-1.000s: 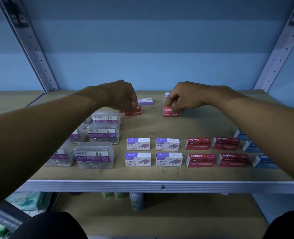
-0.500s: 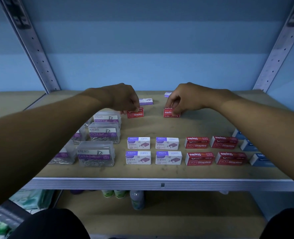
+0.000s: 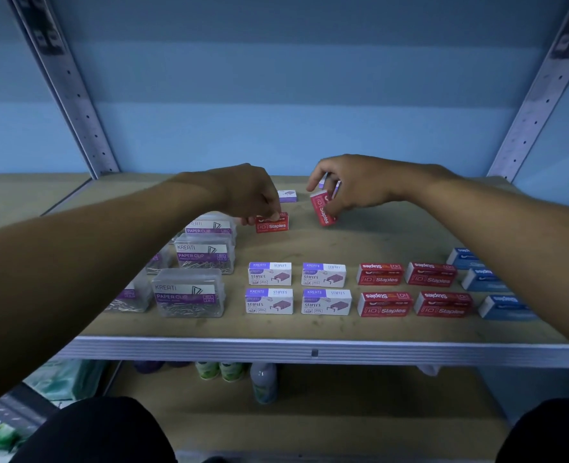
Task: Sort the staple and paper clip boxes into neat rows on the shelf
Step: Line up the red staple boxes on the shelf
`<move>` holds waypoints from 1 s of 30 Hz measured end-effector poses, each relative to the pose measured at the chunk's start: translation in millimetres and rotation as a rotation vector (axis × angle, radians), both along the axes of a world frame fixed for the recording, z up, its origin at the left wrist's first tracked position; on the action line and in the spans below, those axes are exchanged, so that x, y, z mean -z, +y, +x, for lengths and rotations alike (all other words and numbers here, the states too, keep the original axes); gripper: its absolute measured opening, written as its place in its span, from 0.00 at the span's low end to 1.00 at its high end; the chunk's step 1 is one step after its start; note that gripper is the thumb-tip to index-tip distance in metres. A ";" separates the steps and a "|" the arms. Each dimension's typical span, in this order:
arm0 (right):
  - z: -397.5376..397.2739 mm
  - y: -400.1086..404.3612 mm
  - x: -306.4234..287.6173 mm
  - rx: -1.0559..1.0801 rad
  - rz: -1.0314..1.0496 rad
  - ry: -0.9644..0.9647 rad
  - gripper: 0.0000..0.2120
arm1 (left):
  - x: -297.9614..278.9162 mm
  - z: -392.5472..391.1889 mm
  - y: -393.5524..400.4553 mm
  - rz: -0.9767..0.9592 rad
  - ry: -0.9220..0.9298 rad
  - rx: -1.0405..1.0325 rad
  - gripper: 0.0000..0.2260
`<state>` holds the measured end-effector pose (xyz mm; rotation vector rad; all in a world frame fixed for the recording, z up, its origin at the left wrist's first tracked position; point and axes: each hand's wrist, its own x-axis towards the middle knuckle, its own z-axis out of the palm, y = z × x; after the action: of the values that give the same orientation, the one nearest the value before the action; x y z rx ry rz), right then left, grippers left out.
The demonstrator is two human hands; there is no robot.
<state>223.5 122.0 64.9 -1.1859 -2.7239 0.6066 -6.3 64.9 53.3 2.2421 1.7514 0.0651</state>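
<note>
Both hands grip red staple boxes at the rear of the shelf (image 3: 309,350).

The left hand (image 3: 248,192) has its fingers (image 3: 274,216) curled down onto the top edge of a red staple box (image 3: 272,223), which lies flat on the shelf, label forward, just beside the rearmost paper clip box (image 3: 209,225). The right hand (image 3: 354,182) pinches a second red staple box (image 3: 323,208) between thumb and curled fingers; this box is tilted on end, and whether its lower corner touches the shelf cannot be determined. A small purple staple box (image 3: 287,195) lies between the two hands, further back. At the front, purple-and-white staple boxes (image 3: 269,274), red staple boxes (image 3: 379,274) and blue staple boxes (image 3: 485,280) stand in rows; clear paper clip boxes (image 3: 189,292) stand at left.
</note>
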 end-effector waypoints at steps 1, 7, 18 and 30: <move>-1.4 -0.8 -0.5 -0.008 0.006 -0.011 0.18 | -0.2 1.2 -0.7 -0.007 -0.007 0.002 0.07; -7.0 -7.5 -4.6 -0.085 0.057 -0.129 0.15 | -2.0 5.5 -5.2 -0.014 0.014 0.008 0.07; -17.6 -8.1 6.2 -0.054 0.092 -0.189 0.13 | -1.0 12.9 -10.9 0.085 0.059 0.013 0.08; 26.1 -26.7 -7.7 0.036 0.127 -0.136 0.11 | -12.0 54.1 -22.1 0.172 -0.004 0.008 0.07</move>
<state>249.6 95.3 72.6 -1.2856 -2.7961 0.3553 47.8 42.8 65.3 2.3654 1.7969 0.2261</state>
